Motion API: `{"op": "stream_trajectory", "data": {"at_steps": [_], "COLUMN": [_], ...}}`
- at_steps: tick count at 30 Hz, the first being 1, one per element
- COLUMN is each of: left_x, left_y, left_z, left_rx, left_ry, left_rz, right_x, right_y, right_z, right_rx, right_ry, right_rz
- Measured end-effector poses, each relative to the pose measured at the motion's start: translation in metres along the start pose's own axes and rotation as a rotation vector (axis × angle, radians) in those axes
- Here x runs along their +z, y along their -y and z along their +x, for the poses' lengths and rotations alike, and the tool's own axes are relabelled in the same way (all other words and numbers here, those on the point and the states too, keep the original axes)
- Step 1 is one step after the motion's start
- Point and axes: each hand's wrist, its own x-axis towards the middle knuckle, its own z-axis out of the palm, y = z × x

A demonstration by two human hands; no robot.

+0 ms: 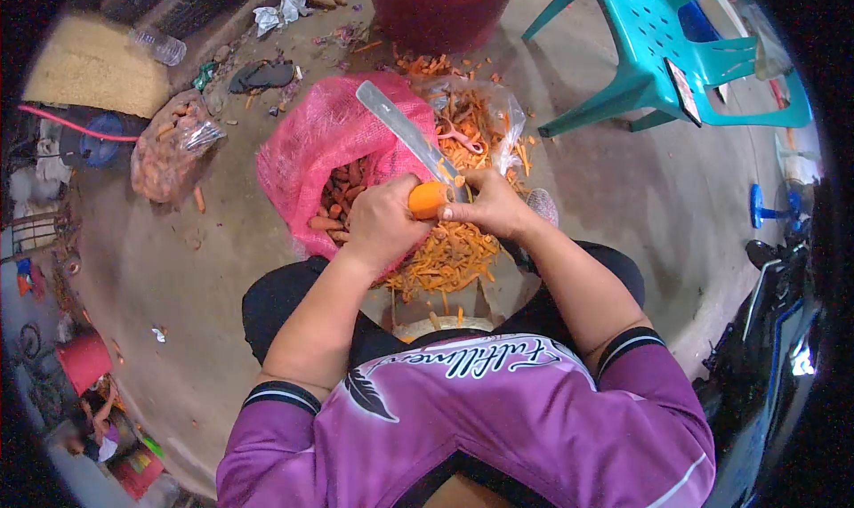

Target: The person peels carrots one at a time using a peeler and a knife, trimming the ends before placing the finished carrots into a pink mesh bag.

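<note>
My left hand (pixel 384 221) is wrapped round a thick peeled carrot (pixel 429 200), its orange end sticking out to the right. In my right hand (pixel 495 206) is a knife (pixel 405 127), its long flat blade slanting up and to the left, while my thumb rests at the carrot's end. A pink mesh sack (pixel 307 130) lies gaping just beyond my left hand, with unpeeled carrots (pixel 342 197) inside. Below my hands, orange peelings (pixel 445 263) are heaped between my knees. More peelings fill a clear plastic bag (pixel 509 116) behind the knife, where a pink-handled tool (pixel 461 140) lies.
A teal plastic chair (pixel 640 59) stands at the upper right, a large dark red tub (pixel 440 10) at the top. To the left sits a clear bag of carrots (pixel 173 148), near a sandal (pixel 261 76). A person (pixel 107 432) is far off at lower left.
</note>
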Motion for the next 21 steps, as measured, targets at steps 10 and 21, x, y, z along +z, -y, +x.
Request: {"op": "stream_trajectory", "data": {"at_steps": [10, 21], "left_x": [-0.015, 0.005], "left_y": [0.006, 0.016], "left_z": [-0.002, -0.012], "left_rx": [-0.295, -0.616], "left_ry": [0.512, 0.652], "left_rz": [-0.192, -0.724], "right_x": [0.002, 0.024], "right_y": [0.002, 0.000], "right_z": [-0.002, -0.005], "right_rx": [-0.143, -0.219], "right_ry": [0.068, -0.124], "right_rz": [-0.119, -0.230]}}
